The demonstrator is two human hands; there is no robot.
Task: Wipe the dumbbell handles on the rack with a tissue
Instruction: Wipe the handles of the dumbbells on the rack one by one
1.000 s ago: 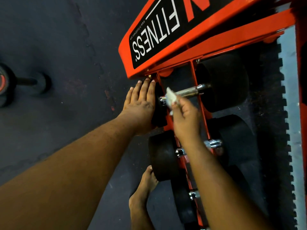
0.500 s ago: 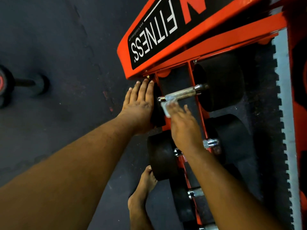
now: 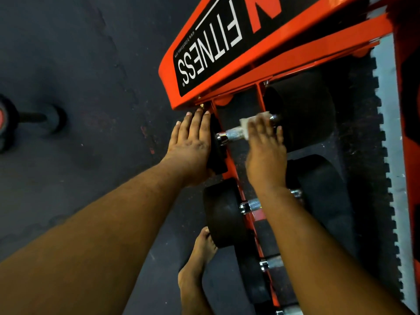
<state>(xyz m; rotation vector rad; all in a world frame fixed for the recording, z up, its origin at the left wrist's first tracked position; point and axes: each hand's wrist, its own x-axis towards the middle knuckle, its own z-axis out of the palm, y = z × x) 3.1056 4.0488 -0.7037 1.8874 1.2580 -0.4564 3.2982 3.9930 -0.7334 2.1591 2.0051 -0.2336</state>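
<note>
The top dumbbell lies across the orange rack (image 3: pixel 229 71); the bare left part of its knurled chrome handle (image 3: pixel 234 135) shows. My left hand (image 3: pixel 191 146) rests flat, fingers straight, against the dumbbell's left black head (image 3: pixel 217 155). My right hand (image 3: pixel 266 151) lies over the right end of the handle, close to the right head (image 3: pixel 304 110), holding a white tissue (image 3: pixel 248 122) wrapped on the bar. Below it, a second dumbbell handle (image 3: pixel 252 205) is partly hidden by my right forearm. A third handle (image 3: pixel 271 264) sits lower still.
A bare foot (image 3: pixel 197 269) stands on the dark rubber floor just left of the rack. Another dumbbell (image 3: pixel 29 118) lies on the floor at the far left. A grey toothed edge (image 3: pixel 386 133) runs along the rack's right side.
My right hand has slid the tissue along the top handle from its left end to its right end. My left hand stays on the left head.
</note>
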